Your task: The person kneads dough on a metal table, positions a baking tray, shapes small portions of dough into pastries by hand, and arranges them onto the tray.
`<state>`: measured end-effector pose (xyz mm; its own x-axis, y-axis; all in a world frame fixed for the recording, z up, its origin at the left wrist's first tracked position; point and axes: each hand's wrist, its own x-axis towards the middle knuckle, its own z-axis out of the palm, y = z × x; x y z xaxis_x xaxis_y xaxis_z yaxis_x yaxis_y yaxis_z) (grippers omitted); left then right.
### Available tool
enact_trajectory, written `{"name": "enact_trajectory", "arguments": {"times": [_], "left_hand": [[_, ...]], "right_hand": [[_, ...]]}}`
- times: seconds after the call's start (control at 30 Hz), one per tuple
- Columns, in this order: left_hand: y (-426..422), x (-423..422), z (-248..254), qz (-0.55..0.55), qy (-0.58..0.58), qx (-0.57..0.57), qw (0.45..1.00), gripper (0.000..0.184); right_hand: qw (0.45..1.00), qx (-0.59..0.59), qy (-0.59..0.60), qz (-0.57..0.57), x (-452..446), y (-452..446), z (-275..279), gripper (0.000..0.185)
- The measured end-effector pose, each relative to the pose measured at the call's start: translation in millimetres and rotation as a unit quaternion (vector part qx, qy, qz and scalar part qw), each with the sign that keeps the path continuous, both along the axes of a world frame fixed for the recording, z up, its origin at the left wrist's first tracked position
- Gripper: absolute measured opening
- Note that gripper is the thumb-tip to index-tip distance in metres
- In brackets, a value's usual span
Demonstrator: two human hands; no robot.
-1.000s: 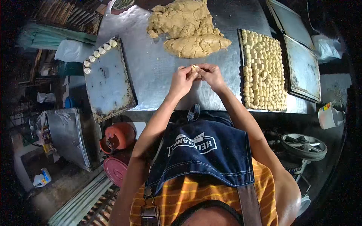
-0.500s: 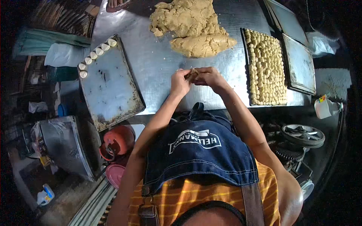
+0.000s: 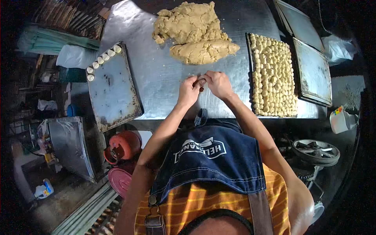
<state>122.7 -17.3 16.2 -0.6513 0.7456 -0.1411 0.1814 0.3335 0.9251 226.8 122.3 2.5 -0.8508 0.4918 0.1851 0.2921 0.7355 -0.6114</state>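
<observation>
My left hand (image 3: 188, 93) and my right hand (image 3: 220, 84) meet fingertip to fingertip above the steel table (image 3: 152, 86), near its front edge. Both have their fingers pinched together; whatever is between them is too small and covered to make out. Just beyond lies a long, cracked lump of yellowish dough (image 3: 204, 52), against a larger crumbly dough mound (image 3: 188, 23). On my left, a worn baking tray (image 3: 113, 92) carries several pale small pieces (image 3: 100, 60) in a row along its far edges. To my right, another tray is packed with rows of small dough pieces (image 3: 273, 76).
Flat metal trays (image 3: 313, 72) lie at the table's right edge. Below on the left are a red gas cylinder (image 3: 124, 145) and a pink lid (image 3: 119, 182). A spoked wheel (image 3: 315, 152) and a white plastic jug (image 3: 343, 120) are at the lower right.
My hands stay together, but the fingers have shifted and the right hand has turned slightly. The camera view has shifted a little; trays and dough lie as before.
</observation>
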Motion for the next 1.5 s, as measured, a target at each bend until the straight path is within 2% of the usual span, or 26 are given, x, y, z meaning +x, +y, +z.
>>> {"name": "enact_trajectory", "arguments": {"times": [0.07, 0.1, 0.17, 0.23, 0.27, 0.33, 0.4, 0.43, 0.57, 0.6, 0.67, 0.73, 0.77, 0.9, 1.1, 1.23, 1.27, 1.4, 1.47, 1.5], "left_hand": [[-2.9, 5.4, -0.4, 0.02, -0.093, 0.01, 0.995, 0.013], [-5.5, 4.7, -4.4, 0.023, -0.096, 0.007, 0.995, 0.013], [-8.4, -2.9, -13.2, 0.044, -0.134, 0.045, 0.989, 0.013], [-12.3, -12.6, -22.3, 0.058, -0.171, 0.086, 0.98, 0.014], [-15.0, -16.2, -24.0, 0.056, -0.176, 0.087, 0.979, 0.014], [-19.7, -23.9, -27.1, 0.026, -0.221, 0.103, 0.969, 0.016], [-22.6, -30.5, -28.4, -0.005, -0.266, 0.12, 0.956, 0.019], [-24.2, -34.3, -31.3, -0.011, -0.269, 0.123, 0.955, 0.019], [-32.4, -49.9, -40.1, -0.116, -0.294, 0.084, 0.945, 0.014], [-33.5, -51.8, -38.4, -0.122, -0.293, 0.08, 0.945, 0.014], [-33.4, -52.3, -34.0, -0.22, -0.049, 0.057, 0.973, 0.014], [-26.2, -50.5, -26.3, -0.298, 0.204, 0.035, 0.932, 0.013], [-21.8, -43.9, -22.2, -0.301, 0.208, 0.033, 0.93, 0.013], [9.1, 3.0, -7.7, -0.106, 0.075, 0.08, 0.988, 0.018], [42.4, 27.8, -16.3, -0.115, 0.143, -0.043, 0.982, 0.016], [39.7, 43.2, -49.2, -0.166, 0.348, -0.047, 0.922, 0.021], [36.1, 48.4, -51.6, -0.156, 0.339, -0.051, 0.926, 0.021], [36.3, 41.1, -55.2, -0.189, 0.358, -0.023, 0.914, 0.026], [29.3, 18.6, -34.1, -0.247, 0.187, -0.1, 0.946, 0.024], [19.0, 6.9, -33.9, -0.247, 0.18, -0.095, 0.947, 0.024]], "right_hand": [[1.0, -0.001, -0.022, 0.01, 2.9, -0.6, 7.6, 0.013], [1.0, -0.003, -0.026, 0.014, 3.6, -2.3, 11.0, 0.013], [0.98, -0.198, -0.024, -0.015, 4.3, -4.5, 19.7, 0.011], [0.923, -0.381, -0.021, -0.051, 0.8, -8.3, 25.4, 0.009], [0.924, -0.379, -0.024, -0.055, -2.7, -11.5, 26.2, 0.009], [0.973, -0.223, -0.002, -0.057, -11.7, -18.8, 27.9, 0.008], [0.997, -0.058, 0.016, -0.056, -18.9, -25.3, 31.1, 0.008], [0.997, -0.054, 0.013, -0.061, -21.5, -29.4, 33.5, 0.008], [0.977, -0.182, 0.046, -0.103, -26.5, -47.7, 40.5, 0.021], [0.976, -0.183, 0.049, -0.109, -22.7, -45.2, 37.5, 0.021], [0.984, -0.163, -0.065, -0.023, -4.2, -26.8, 20.9, 0.022], [0.973, -0.136, -0.174, 0.07, 9.1, -9.8, 3.0, 0.023], [0.974, -0.137, -0.169, 0.068, 11.8, -10.4, -7.4, 0.023], [0.979, -0.148, -0.133, -0.042, 11.7, -13.0, -41.0, 0.031], [0.963, -0.081, -0.233, -0.11, 33.7, 12.1, -43.4, 0.043], [0.944, -0.18, -0.269, -0.062, 64.7, 43.4, -34.3, 0.037], [0.942, -0.178, -0.279, -0.053, 62.7, 42.3, -38.4, 0.037], [0.963, -0.078, -0.144, -0.213, 16.9, 40.8, -56.3, 0.06], [0.962, -0.046, -0.151, -0.224, -2.5, 28.8, -53.3, 0.062], [0.958, -0.021, -0.154, -0.239, -12.1, 21.3, -50.7, 0.065]]}}
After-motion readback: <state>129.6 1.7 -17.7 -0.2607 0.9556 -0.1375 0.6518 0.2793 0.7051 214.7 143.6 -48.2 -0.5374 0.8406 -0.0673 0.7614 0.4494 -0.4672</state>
